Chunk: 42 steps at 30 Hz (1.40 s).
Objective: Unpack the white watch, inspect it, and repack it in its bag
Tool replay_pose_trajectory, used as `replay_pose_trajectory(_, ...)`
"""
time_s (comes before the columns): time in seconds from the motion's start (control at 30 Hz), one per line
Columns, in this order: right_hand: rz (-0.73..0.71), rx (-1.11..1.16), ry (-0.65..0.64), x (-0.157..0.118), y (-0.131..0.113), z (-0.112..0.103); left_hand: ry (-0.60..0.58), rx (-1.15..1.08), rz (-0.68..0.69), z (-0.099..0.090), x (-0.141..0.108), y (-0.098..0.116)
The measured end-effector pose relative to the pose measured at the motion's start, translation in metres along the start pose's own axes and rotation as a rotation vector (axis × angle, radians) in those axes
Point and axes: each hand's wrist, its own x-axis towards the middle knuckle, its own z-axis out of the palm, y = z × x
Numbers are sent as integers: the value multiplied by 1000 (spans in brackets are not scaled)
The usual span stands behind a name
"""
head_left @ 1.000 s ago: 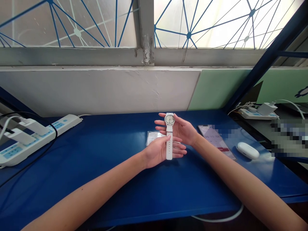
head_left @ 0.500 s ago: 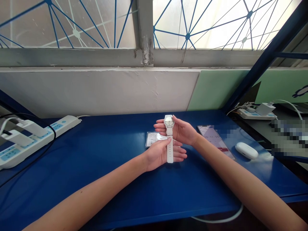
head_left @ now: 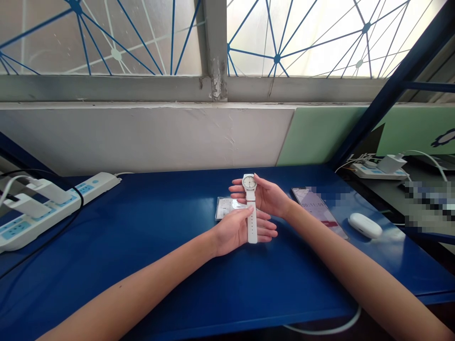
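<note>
A white wristwatch [head_left: 250,182] lies stretched lengthwise across both my hands above the blue desk, its dial facing up at the far end. My left hand [head_left: 232,229] holds the near part of the strap, thumb pressed on top and fingers extended beneath it. Around the watch case is my right hand [head_left: 268,194], with its thumb at the case's edge and its fingers behind. Under and behind my hands, a small clear packet with a white label [head_left: 224,207] rests on the desk, partly hidden by them.
On the desk [head_left: 159,293], a phone [head_left: 318,210] showing a timer and a white earbud case [head_left: 365,225] lie to the right. A power strip [head_left: 94,183] with chargers and a black cable runs along the left. A blue metal post [head_left: 384,104] slants up at the right.
Both hands keep the same grip on the watch. The whole view has shifted slightly, with the scene sitting a little lower in the picture.
</note>
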Motion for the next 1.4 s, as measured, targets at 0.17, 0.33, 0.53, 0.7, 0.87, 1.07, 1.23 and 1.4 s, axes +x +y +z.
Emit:
replay_pose_trajectory(0.17, -46, 39, -10, 0, 1, 0, 24, 30, 23, 3, -1, 1)
replay_pose_trajectory(0.33, -88, 30, 35, 3, 3, -3, 45, 59, 16, 5, -1, 3)
replay_pose_trajectory(0.53, -148, -13, 40, 3, 2, 0, 98, 81, 80, 8, -4, 14)
replay_pose_trajectory(0.7, -70, 7, -12, 0, 0, 3, 81, 61, 83, 3, -4, 10)
replay_pose_trajectory(0.87, -39, 3, -41, -2, 0, 3, 45, 68, 65, 0, -2, 1)
replay_pose_trajectory(1.07, -51, -15, -31, -1, 1, 2, 35, 50, 65, -1, -2, 3)
replay_pose_trajectory(1.23, -53, -20, -41, -2, 0, 1, 33, 57, 59, -1, -2, 4)
replay_pose_trajectory(1.4, -37, -13, -33, -6, -2, 5, 37, 74, 75, 0, 0, 5)
